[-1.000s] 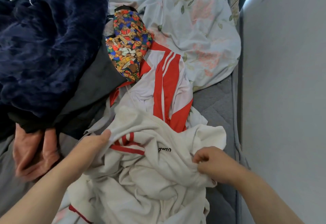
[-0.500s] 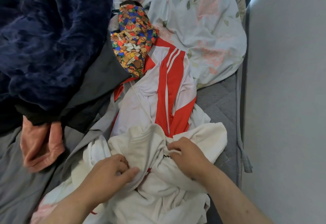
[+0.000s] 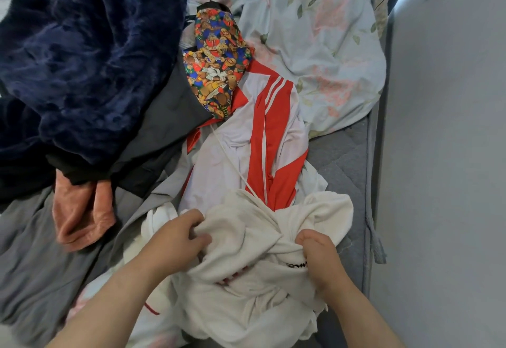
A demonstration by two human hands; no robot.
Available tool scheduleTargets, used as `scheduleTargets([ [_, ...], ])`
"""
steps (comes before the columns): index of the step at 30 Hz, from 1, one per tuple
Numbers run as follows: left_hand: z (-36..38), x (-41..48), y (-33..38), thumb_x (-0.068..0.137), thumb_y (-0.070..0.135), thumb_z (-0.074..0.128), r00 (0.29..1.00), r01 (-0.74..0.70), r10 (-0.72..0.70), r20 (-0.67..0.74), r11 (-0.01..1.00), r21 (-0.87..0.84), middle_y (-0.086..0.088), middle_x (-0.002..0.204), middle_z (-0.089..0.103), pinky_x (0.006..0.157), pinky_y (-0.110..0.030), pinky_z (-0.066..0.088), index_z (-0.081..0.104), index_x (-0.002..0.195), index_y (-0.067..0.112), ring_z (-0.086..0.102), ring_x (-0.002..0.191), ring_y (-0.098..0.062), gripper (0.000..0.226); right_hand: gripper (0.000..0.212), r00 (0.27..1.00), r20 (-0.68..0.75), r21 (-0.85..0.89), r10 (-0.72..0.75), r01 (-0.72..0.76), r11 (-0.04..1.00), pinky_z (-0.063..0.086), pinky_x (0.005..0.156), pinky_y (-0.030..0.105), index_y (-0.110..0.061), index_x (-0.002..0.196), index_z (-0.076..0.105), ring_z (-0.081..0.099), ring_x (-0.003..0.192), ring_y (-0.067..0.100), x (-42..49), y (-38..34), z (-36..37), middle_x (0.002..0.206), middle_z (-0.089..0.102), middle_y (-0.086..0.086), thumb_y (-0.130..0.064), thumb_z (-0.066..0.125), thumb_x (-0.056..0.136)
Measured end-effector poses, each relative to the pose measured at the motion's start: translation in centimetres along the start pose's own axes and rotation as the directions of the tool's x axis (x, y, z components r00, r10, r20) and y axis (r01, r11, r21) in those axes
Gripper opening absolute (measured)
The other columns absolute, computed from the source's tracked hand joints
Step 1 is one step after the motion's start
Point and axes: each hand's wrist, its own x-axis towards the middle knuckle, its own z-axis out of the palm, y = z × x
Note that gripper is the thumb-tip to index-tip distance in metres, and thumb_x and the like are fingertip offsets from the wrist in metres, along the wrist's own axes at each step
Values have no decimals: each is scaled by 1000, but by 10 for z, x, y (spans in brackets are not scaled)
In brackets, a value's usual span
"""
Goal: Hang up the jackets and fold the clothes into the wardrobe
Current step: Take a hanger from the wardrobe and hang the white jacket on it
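- left hand (image 3: pixel 175 241) is gripping a fold of the cream top (image 3: pixel 246 287), fingers curled into the cloth.
- right hand (image 3: pixel 319 254) is clutching a bunched fold of it too.
- top is lying crumpled on the bed (image 3: pixel 347 156), overlapping the red-white jacket (image 3: pixel 262 139).
- navy fleece (image 3: pixel 90 54) is lying heaped at left.

both forearms reach forward, left hand (image 3: pixel 178 241) and right hand (image 3: pixel 319 254) close together, fingers curled, gripping cloth.
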Motion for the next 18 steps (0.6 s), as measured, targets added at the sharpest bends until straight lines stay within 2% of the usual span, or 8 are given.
scheduleTargets([
  [3,-23,-8,0,83,21,67,1000,28,-28,5,999,23,6,73,67,62,-29,50,67,79,33,64,68,-10,12,18,999,-25,14,32,-32,999,25,47,19,-18,54,36,27,51,7,-14,0,-14,53,32,-8,-14,42,70],
  [5,-38,-13,2,81,13,62,995,29,-24,-93,998,56,3,66,65,62,-35,52,65,65,27,63,66,-13,21,19,999,-11,-37,52,-53,998,27,56,25,-21,53,39,32,60,11,-25,0,-22,58,36,-6,-15,45,70],
  [7,-49,-17,7,82,7,60,972,13,-6,-237,1000,26,0,64,63,63,-38,50,61,64,20,61,66,-18,22,23,997,30,-125,71,-67,990,32,64,31,-18,64,50,42,67,14,-34,-1,-26,67,47,-4,-13,54,86],
  [9,-58,-19,18,84,8,59,939,3,-44,-341,993,-121,-5,67,65,65,-43,52,63,72,13,64,68,-23,14,20,994,96,-241,57,-32,970,40,68,27,-17,78,61,52,72,11,-42,-12,-27,74,58,-6,-22,58,97],
  [12,-79,-21,40,86,10,53,899,-38,-150,-411,910,-413,-14,76,68,70,-49,58,64,79,6,67,74,-35,13,29,961,272,-408,50,68,911,35,56,18,-19,71,56,43,59,2,-54,-50,-29,64,49,-13,-35,65,93],
  [14,-100,-24,53,84,8,52,886,-62,-211,-413,829,-556,-17,82,69,74,-47,58,65,82,4,68,77,-34,14,26,922,375,-485,99,104,868,33,53,18,-19,71,56,40,57,4,-62,-80,-33,64,46,-10,-33,70,88],
  [16,-117,-27,59,82,7,54,903,-68,-212,-373,787,-613,-18,85,71,73,-45,56,69,86,4,68,79,-30,16,21,907,410,-421,94,96,902,38,56,19,-16,74,59,47,60,6,-72,-114,-37,66,53,-6,-24,68,91],
  [18,-128,-30,65,78,10,59,929,-37,-194,-316,800,-598,-10,91,71,71,-41,56,72,96,8,67,82,-28,22,19,931,363,-206,35,44,978,46,61,23,-14,78,62,57,63,8,-82,-153,-38,72,64,-2,-17,61,97],
])
